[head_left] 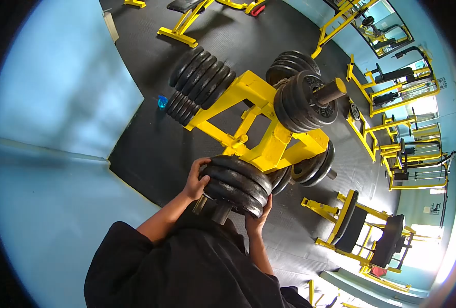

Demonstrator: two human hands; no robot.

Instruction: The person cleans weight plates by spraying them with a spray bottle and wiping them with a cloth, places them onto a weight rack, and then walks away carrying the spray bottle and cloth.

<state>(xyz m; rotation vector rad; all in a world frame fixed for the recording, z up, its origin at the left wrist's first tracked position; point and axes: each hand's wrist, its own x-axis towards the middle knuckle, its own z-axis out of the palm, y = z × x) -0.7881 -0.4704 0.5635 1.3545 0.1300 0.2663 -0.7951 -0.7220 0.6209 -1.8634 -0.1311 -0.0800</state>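
Observation:
A yellow weight rack point(277, 141) stands in front of me with black plates on its pegs. My left hand point(196, 179) grips the left edge of a stack of black plates point(236, 184) on the near peg, its thumb on the plate face. On the right edge of that stack, my right hand point(259, 218) holds on with its fingers round the rim. The bare metal end of the peg point(221, 212) sticks out toward me. Further stacks hang at the rack's left point(202, 77) and upper right point(306, 101).
A light blue wall point(58, 92) is close on my left. A blue object point(162, 102) lies on the black floor point(146, 138) beside the rack. A padded yellow bench point(354, 228) stands at the right, with yellow machines point(400, 95) along the far wall.

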